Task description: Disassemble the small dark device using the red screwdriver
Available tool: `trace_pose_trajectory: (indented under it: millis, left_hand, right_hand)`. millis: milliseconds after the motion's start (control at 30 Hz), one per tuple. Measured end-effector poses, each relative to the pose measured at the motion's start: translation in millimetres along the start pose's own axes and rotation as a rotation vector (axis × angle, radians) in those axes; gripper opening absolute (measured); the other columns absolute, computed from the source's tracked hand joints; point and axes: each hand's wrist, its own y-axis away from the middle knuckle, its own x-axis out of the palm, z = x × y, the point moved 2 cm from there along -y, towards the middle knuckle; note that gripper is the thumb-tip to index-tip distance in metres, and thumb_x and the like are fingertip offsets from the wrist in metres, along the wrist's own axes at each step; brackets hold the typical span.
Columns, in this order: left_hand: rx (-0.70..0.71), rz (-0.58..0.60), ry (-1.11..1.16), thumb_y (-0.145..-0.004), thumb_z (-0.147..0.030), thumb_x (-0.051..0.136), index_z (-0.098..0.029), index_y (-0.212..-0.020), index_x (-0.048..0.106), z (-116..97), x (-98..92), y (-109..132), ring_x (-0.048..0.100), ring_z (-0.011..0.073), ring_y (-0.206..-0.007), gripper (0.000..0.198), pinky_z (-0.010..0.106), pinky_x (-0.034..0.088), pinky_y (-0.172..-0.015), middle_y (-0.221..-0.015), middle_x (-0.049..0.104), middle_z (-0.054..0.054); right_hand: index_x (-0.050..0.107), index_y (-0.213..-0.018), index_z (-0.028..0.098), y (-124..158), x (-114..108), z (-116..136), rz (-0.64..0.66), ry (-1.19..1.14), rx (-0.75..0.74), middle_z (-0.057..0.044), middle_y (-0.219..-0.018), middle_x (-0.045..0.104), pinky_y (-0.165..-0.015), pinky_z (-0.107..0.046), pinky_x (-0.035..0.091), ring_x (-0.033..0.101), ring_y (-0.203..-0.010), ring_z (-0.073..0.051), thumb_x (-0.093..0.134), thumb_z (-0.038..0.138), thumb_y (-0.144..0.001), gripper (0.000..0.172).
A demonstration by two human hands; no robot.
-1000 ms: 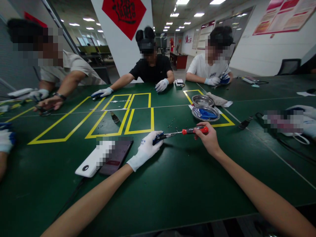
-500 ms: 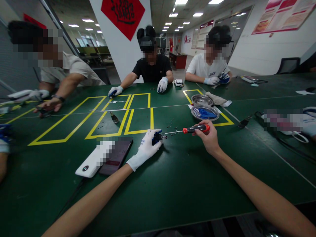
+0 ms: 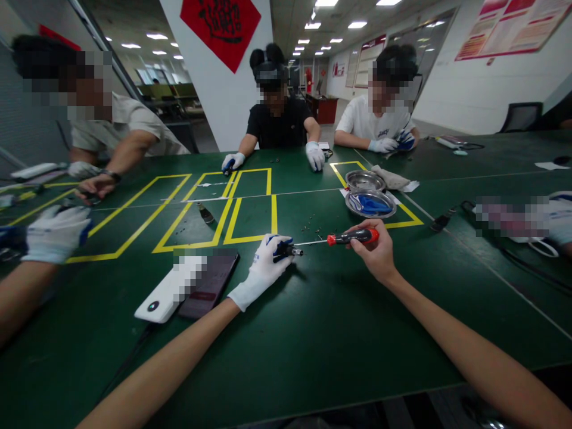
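Left grip (image 3: 267, 262), gloved in white, is closed round a dark part (image 3: 285, 251); the fingers curl over it, and blue shows at the fingertips. A tube-like end of the part projects from the right side of this grip, clear of the table (image 3: 286, 345) by its shadow. The part's finer detail is too small to read.

Right grip (image 3: 378, 250), bare, is closed on the red and black handle of a screwdriver (image 3: 343, 238), fingers and thumb wrapped about it. The shaft lies nearly level and runs left to the part. The tip is at the part; whether it is seated cannot be told.

Small screws (image 3: 319, 229) lie loose beyond the gap between the two grips. Directly beyond the right grip stand two metal bowls, one behind the other; the front bowl (image 3: 370, 216) holds a blue and white cloth (image 3: 374, 205). Left of the left grip, a white device (image 3: 154, 301) lies just beside a dark phone (image 3: 214, 286). Yellow tape (image 3: 274, 217) marks rectangles on the table beyond the left grip. Farther left, a co-worker's gloved hand (image 3: 58, 234) is over the table.
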Motion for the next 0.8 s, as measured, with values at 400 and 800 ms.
trace_pose_trajectory:
  millis: [400, 800]
  left_hand:
    - [-0.032, -0.032, -0.024, -0.076, -0.023, 0.065, -0.022, -0.102, 0.059, 2, 1.3, 1, 0.053, 0.0193, -0.095, 0.027, 0.034, 0.046, -0.082, -0.1, 0.053, 0.004]
    - [-0.456, -0.191, 0.462, -0.068, -0.036, 0.069, -0.017, -0.095, 0.058, 26, 4.9, -6, 0.06, 0.0177, -0.08, 0.034, 0.033, 0.048, -0.078, -0.088, 0.063, 0.004]
  right_hand:
    - [0.053, -0.094, 0.02, 6, -2, 1, -0.105, 0.275, -0.066, -0.003, -0.091, 0.058, -0.07, -0.033, 0.054, 0.06, -0.077, -0.017, 0.068, 0.028, -0.074, 0.026]
    - [0.053, -0.095, 0.019, 5, 0, -41, -0.14, 0.064, 0.22, -0.005, -0.091, 0.059, -0.067, -0.036, 0.058, 0.066, -0.073, -0.02, 0.07, 0.044, -0.073, 0.037]
